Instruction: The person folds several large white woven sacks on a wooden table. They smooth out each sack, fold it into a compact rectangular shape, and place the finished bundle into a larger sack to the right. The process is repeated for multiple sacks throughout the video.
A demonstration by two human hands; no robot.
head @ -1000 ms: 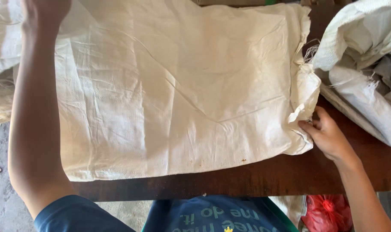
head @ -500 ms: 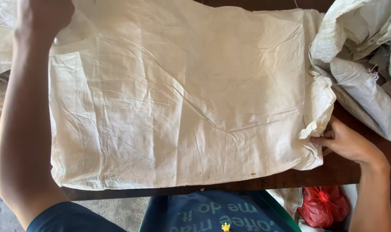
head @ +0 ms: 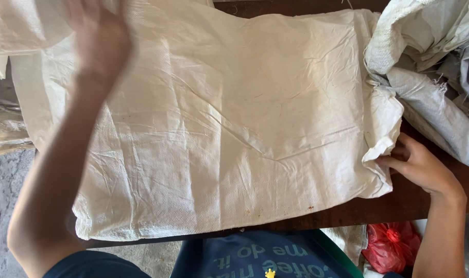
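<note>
Head view: the right hand [head: 420,167] pinches the folded right edge of the white sack [head: 234,128], which lies flat on the dark table [head: 399,206]. The left hand [head: 98,38], blurred, is spread open over the sack's far left corner. To do this cleanly, I judge the pinched edge should be kept taut while the palm flattens creases away from it.

A single head-mounted camera supplies the only view; no second view overlaps it. It looks steeply down from above the person's chest, facing away from the body toward 12 o'clock. Range is close: the white woven sack [head: 234,123] fills most of the frame over the dark wooden table [head: 414,203]. The left hand [head: 98,38] enters at 10 o'clock, blurred; the right hand [head: 420,164] sits at 4 o'clock. The person's blue shirt [head: 255,255] marks 6 o'clock.
</note>
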